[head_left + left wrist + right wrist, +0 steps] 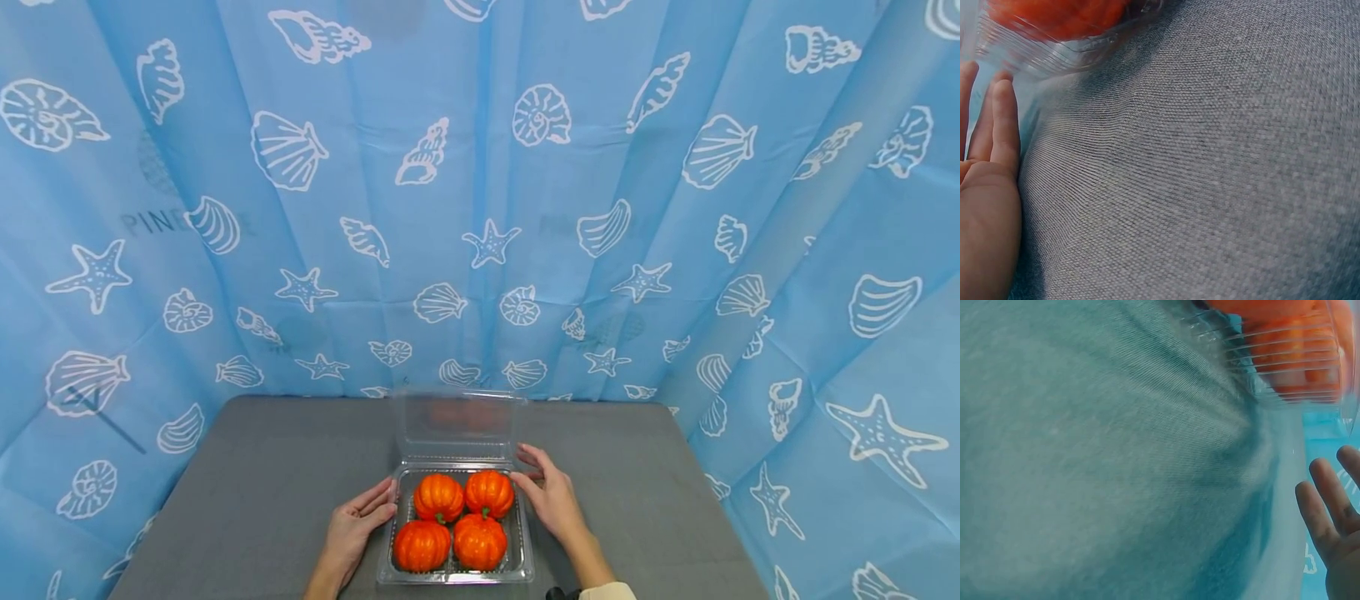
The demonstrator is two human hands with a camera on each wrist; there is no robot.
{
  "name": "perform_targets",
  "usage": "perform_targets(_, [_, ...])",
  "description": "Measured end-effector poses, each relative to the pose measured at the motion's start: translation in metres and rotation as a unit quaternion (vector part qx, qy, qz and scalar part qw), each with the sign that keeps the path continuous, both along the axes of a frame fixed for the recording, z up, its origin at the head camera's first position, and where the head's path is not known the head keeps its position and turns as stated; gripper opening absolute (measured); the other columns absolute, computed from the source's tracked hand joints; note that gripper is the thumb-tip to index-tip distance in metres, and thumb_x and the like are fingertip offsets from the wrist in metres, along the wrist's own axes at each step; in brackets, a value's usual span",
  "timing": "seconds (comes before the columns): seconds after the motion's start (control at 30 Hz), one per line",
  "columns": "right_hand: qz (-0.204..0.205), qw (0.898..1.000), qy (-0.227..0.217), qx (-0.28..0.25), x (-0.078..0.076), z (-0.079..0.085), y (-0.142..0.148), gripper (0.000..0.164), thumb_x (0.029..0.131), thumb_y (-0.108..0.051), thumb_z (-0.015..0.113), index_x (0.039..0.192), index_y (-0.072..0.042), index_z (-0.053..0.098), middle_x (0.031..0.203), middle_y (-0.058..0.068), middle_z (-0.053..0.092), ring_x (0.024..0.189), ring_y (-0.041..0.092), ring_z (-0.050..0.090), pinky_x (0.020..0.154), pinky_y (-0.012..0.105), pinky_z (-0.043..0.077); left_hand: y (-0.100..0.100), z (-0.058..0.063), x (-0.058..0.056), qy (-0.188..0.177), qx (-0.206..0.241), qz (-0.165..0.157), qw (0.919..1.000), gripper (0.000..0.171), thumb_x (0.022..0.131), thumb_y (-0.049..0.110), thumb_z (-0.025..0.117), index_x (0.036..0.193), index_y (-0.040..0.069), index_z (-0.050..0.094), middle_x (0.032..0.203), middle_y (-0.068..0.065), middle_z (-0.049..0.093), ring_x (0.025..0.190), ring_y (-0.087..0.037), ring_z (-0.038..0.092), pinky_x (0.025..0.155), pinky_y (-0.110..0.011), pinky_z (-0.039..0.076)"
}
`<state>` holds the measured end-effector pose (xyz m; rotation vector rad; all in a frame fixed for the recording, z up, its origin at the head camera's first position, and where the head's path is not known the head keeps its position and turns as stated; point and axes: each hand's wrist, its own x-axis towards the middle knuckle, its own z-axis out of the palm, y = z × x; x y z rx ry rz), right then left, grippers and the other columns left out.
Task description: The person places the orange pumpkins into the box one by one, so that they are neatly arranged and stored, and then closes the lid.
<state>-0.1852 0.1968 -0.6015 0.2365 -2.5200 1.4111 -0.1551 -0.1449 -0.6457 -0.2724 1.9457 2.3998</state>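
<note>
A clear plastic clamshell container (456, 577) stands on the grey cloth, its transparent lid (457, 442) raised at the back. Inside sit several small orange pumpkins, among them a front left pumpkin (422, 547) and a back right pumpkin (490, 490). My left hand (351, 527) is at the container's left side, with fingertips at the rim. On the opposite side, my right hand (553, 498) has its fingertips by the back right corner near the hinge. Both wrist views show extended fingers: left fingers (1005, 119) and right fingers (1333, 495). Each thumb is hidden there.
Grey cloth (262, 500) covers the table around the container. A blue curtain (480, 192) printed with white shells and starfish hangs behind and along both sides. A pale sleeve (609, 592) shows at the right wrist.
</note>
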Motion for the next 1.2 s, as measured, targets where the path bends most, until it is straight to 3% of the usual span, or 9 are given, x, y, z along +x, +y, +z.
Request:
perform_targets(0.27, [-0.004, 1.0, 0.005, -0.004, 0.006, -0.002, 0.004, 0.039, 0.092, -0.019, 0.077, 0.129, -0.011, 0.068, 0.121, 0.011, 0.076, 0.1, 0.025, 0.077, 0.084, 0.029, 0.062, -0.001, -0.001, -0.001, -0.012, 0.001, -0.005, 0.9999, 0.059, 0.084, 0.009, 0.082, 0.138, -0.003, 0.061, 0.125, -0.002, 0.074, 0.107, -0.002, 0.072, 0.09, -0.016, 0.057])
perform_targets(0.4, [-0.012, 1.0, 0.015, 0.009, 0.009, -0.003, 0.006, 0.034, 0.091, -0.02, 0.077, 0.123, -0.011, 0.071, 0.117, 0.01, 0.077, 0.095, 0.021, 0.078, 0.083, 0.029, 0.063, -0.002, -0.002, -0.001, 0.008, 0.004, -0.013, 0.9999, 0.056, 0.088, 0.007, 0.078, 0.138, -0.008, 0.058, 0.123, 0.0, 0.075, 0.106, -0.002, 0.072, 0.089, -0.017, 0.057])
perform_targets(0.57, [-0.014, 0.999, -0.007, 0.029, 0.014, -0.003, 0.009, 0.034, 0.092, -0.024, 0.077, 0.123, -0.012, 0.072, 0.116, 0.008, 0.078, 0.094, 0.013, 0.077, 0.085, 0.031, 0.062, -0.003, -0.002, -0.002, 0.029, 0.036, -0.034, 0.9984, 0.053, 0.099, 0.013, 0.067, 0.14, -0.017, 0.051, 0.123, -0.001, 0.075, 0.108, -0.005, 0.072, 0.09, -0.022, 0.059])
perform_targets(0.7, [-0.023, 0.998, -0.005, 0.066, 0.017, -0.004, 0.011, 0.035, 0.091, -0.024, 0.077, 0.124, -0.014, 0.072, 0.11, 0.004, 0.079, 0.091, 0.007, 0.072, 0.084, 0.031, 0.061, -0.004, 0.002, -0.002, 0.01, 0.047, -0.039, 0.9981, 0.058, 0.103, 0.027, 0.061, 0.141, -0.016, 0.05, 0.123, -0.002, 0.075, 0.109, -0.006, 0.072, 0.091, -0.024, 0.06])
perform_targets(0.93, [-0.011, 0.998, -0.008, 0.057, 0.023, -0.007, 0.013, 0.035, 0.096, -0.017, 0.071, 0.13, -0.026, 0.071, 0.123, -0.002, 0.076, 0.104, 0.008, 0.072, 0.089, 0.029, 0.06, -0.003, 0.001, 0.001, -0.022, 0.058, -0.005, 0.9981, 0.051, 0.104, 0.022, 0.06, 0.136, -0.018, 0.054, 0.115, -0.002, 0.077, 0.1, -0.005, 0.073, 0.088, -0.026, 0.061])
perform_targets(1.03, [-0.015, 0.997, 0.011, 0.073, 0.024, -0.009, 0.012, 0.034, 0.098, -0.013, 0.068, 0.129, -0.026, 0.071, 0.124, -0.004, 0.076, 0.108, 0.009, 0.071, 0.092, 0.032, 0.059, -0.004, 0.001, 0.0, -0.023, 0.048, -0.016, 0.9984, 0.055, 0.104, 0.03, 0.059, 0.137, -0.014, 0.055, 0.123, 0.001, 0.074, 0.104, 0.001, 0.07, 0.091, -0.022, 0.059])
perform_targets(1.2, [-0.009, 0.998, 0.012, 0.064, 0.026, -0.01, 0.011, 0.033, 0.101, -0.008, 0.062, 0.129, -0.021, 0.072, 0.121, 0.002, 0.076, 0.089, 0.002, 0.071, 0.085, 0.029, 0.059, -0.006, 0.003, 0.001, -0.016, 0.052, -0.033, 0.998, 0.054, 0.104, 0.029, 0.059, 0.14, -0.012, 0.054, 0.122, 0.011, 0.073, 0.108, 0.006, 0.067, 0.092, -0.018, 0.056])
